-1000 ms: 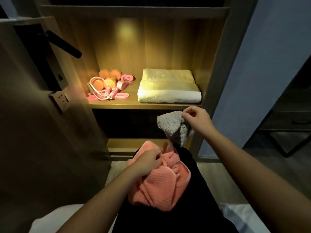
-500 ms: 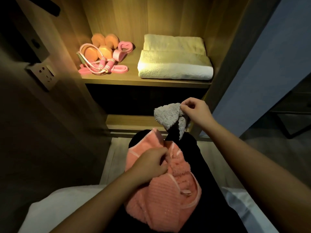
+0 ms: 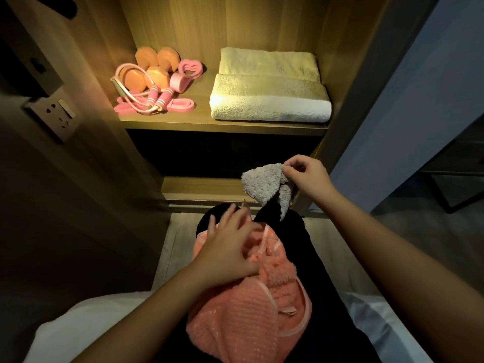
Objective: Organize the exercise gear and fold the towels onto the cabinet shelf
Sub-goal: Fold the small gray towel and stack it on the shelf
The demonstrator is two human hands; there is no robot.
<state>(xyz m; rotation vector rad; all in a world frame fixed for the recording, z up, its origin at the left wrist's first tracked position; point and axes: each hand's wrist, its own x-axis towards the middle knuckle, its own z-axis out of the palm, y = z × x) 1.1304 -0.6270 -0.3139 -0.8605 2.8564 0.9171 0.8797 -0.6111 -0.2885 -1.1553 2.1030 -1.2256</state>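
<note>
our right hand [image 3: 306, 179] pinched the grey towel [image 3: 259, 183] by 1 corner, so it could drop; our left hand [image 3: 230, 250] spread open over the pink towel [image 3: 248, 318].

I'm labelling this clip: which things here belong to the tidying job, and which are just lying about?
Part of the job: grey towel pinched by the right hand; coral towel on the lap, left hand resting on it; folded cream towels, orange dumbbells and pink skipping rope on the cabinet shelf.
Just lying about: wall socket; white bedding; black door handle.
</note>
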